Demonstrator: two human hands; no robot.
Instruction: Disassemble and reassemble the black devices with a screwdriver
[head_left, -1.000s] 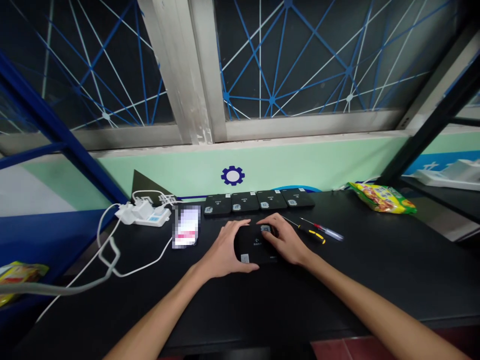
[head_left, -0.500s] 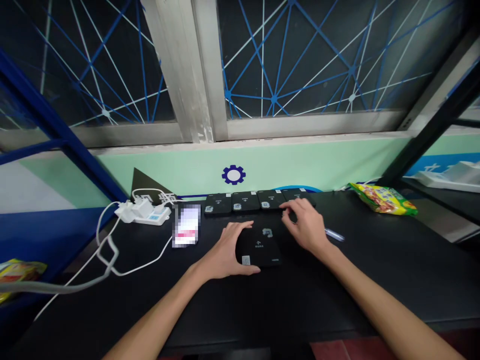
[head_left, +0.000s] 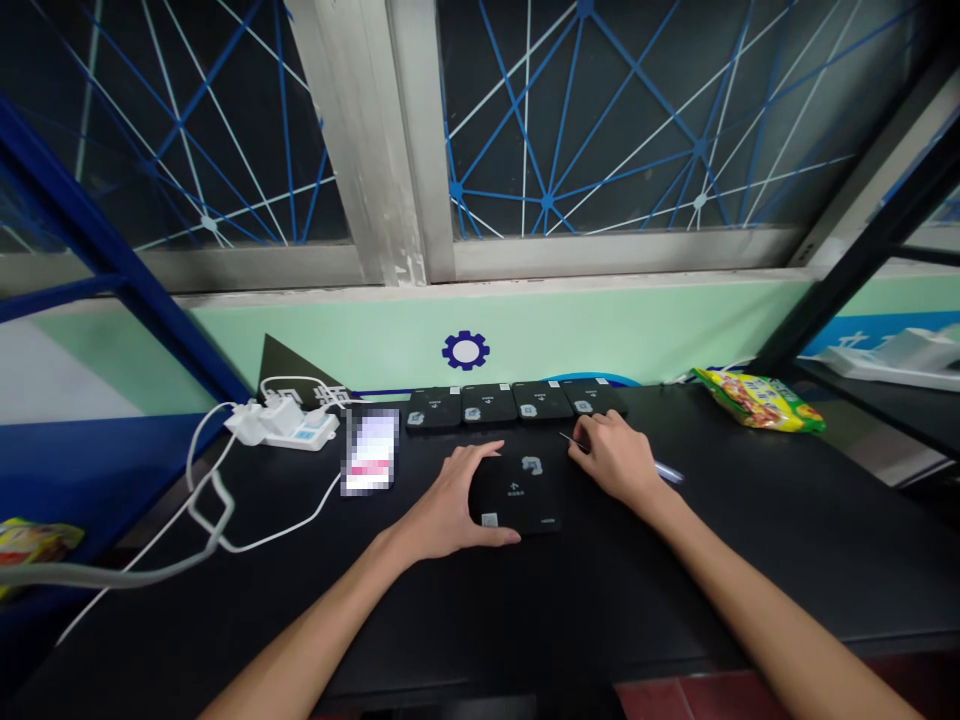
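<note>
A flat black box [head_left: 517, 495] with a silvery mark and white label lies on the black table. My left hand [head_left: 454, 505] spans its left side, thumb at the near edge and fingers at the far edge. My right hand [head_left: 616, 458] rests just right of the box, fingers closed. A thin, dark, pointed tip [head_left: 573, 440] sticks out leftward from those fingers. A translucent bluish pen-like rod [head_left: 670, 472] shows behind the right wrist; whether it joins the tip is hidden.
Several similar black boxes [head_left: 487, 405] line the wall. A lit, blurred phone [head_left: 370, 452], a white power strip [head_left: 304, 430] and white cables [head_left: 281, 545] are on the left. A yellow-green snack bag [head_left: 761, 400] lies right. A dark blue frame [head_left: 161, 315] borders the left.
My right hand has drawn down and slightly right from the back row of boxes, and the thin tip now shows at its fingers. My left hand stays around the box.
</note>
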